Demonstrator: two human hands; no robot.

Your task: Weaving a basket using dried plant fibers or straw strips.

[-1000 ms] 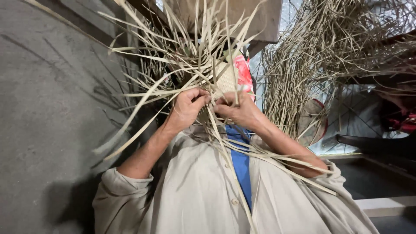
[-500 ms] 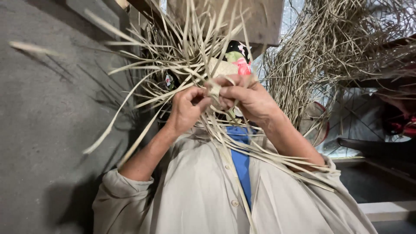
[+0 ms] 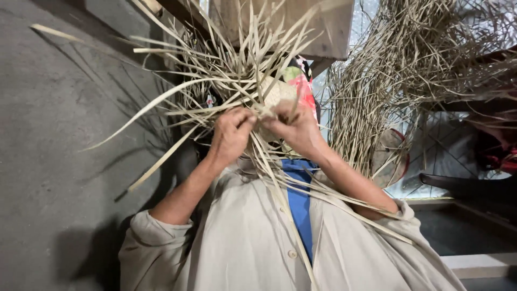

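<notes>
Your left hand [image 3: 231, 134] is curled shut around a few flat, pale-tan straw strips [image 3: 161, 102], and your right hand [image 3: 295, 129] is pinched narrow on more of them, thumb and fingertips pressed at the lower edge of the small round woven straw piece [image 3: 276, 92]. That piece sits just above and between your two hands, close in front of your chest, with loose strip ends fanning out from it on every side.

Starting at the left, the longest strips reach out over the grey concrete floor [image 3: 59, 172]. I judge that if one catches on the floor or on your beige sleeve [image 3: 156, 237] as you turn the work, it could kink or split, since the strips look dry and stiff.

At the centre, your grip is what keeps the crossings tight. Should either pinch slacken, the outer crossings may spring apart and the edge could loosen. With so many ends overlapping, it would also be easy to pick up the wrong strip. Several strips trail down across your blue inner shirt [image 3: 299, 202] and could get trapped under a forearm.

Above, the pale wooden board [image 3: 328, 29] stands near the upward ends, which could bend against it. To the right, the big tangled heap of dry straw [image 3: 409, 81] lies near your right arm, and stray stalks there could snag the ends on that side.
</notes>
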